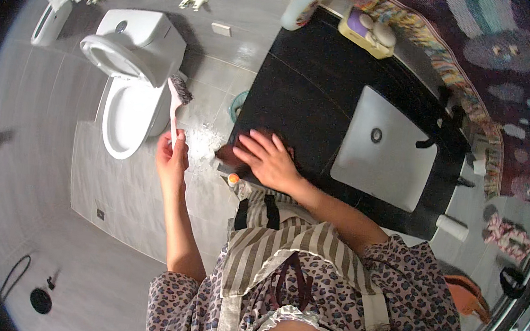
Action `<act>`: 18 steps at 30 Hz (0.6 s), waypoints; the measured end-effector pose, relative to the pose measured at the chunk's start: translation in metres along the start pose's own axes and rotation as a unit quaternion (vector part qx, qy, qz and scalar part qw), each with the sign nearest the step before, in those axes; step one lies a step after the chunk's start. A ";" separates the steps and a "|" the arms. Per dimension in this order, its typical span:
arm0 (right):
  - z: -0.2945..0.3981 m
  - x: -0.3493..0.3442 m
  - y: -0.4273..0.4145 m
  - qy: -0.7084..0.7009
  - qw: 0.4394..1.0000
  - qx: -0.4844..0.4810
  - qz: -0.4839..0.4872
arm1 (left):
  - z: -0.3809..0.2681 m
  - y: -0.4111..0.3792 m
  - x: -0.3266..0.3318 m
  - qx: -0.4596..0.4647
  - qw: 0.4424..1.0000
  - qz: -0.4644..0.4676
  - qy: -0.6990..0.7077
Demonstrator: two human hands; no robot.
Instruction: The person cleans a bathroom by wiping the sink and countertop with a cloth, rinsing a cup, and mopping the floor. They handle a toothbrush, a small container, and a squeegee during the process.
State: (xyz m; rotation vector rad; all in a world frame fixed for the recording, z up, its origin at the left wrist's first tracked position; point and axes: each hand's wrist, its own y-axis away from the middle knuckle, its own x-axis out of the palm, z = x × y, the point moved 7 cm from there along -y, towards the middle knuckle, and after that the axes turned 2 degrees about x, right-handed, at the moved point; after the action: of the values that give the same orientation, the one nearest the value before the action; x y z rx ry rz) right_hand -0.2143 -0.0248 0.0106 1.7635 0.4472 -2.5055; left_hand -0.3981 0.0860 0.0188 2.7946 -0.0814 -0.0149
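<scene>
My left hand [172, 156] grips the handle of a pale pink brush [174, 107], its dark bristles pointing up and to the right. Behind the brush stands a white toilet [127, 117] with its lid [121, 60] raised. My right hand [268, 158] has its fingers spread over the near left corner of a black countertop [302, 87]. Whether the palm presses on the surface, I cannot tell. Just below that corner shows a small orange-topped container [233, 179], partly hidden by my striped apron [281, 244].
A white basin [388, 149] with a black faucet [435, 140] is set into the counter. At the counter's back sits a yellow caddy [366, 33] of toiletries. A teal bin [238, 107] stands on the tiled floor [209, 92], beside the counter. A black shower head [41, 300] is at lower left.
</scene>
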 end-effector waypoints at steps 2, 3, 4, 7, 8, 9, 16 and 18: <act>0.004 -0.007 0.039 0.006 1.000 0.006 0.003 | -0.011 -0.005 0.016 0.012 1.000 0.002 0.003; 0.002 -0.008 0.060 0.017 1.000 -0.003 0.005 | -0.017 -0.006 0.025 0.035 0.999 0.004 0.014; -0.002 -0.013 0.078 0.022 0.999 -0.008 0.022 | -0.022 -0.008 0.033 0.046 0.998 0.016 0.035; -0.019 -0.032 0.129 0.019 0.998 0.030 0.047 | -0.044 -0.003 0.056 0.090 0.993 0.047 0.055; -0.028 -0.038 0.149 0.014 0.997 0.055 0.049 | -0.048 0.003 0.063 0.083 0.993 0.065 0.055; -0.037 -0.045 0.166 0.010 0.996 0.080 0.049 | -0.053 0.009 0.071 0.077 0.992 0.082 0.056; -0.094 -0.108 0.327 0.069 0.965 0.251 0.022 | -0.093 0.080 0.147 0.117 0.982 0.151 0.007; -0.118 -0.114 0.389 0.134 0.942 0.307 0.033 | -0.088 0.097 0.167 0.110 0.980 0.164 -0.007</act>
State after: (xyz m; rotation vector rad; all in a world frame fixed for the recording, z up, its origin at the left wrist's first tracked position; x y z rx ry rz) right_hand 0.0117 -0.3811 -0.0010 2.2791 -0.4464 -2.5311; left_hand -0.2345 0.0145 0.1347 2.9628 -0.5797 0.0598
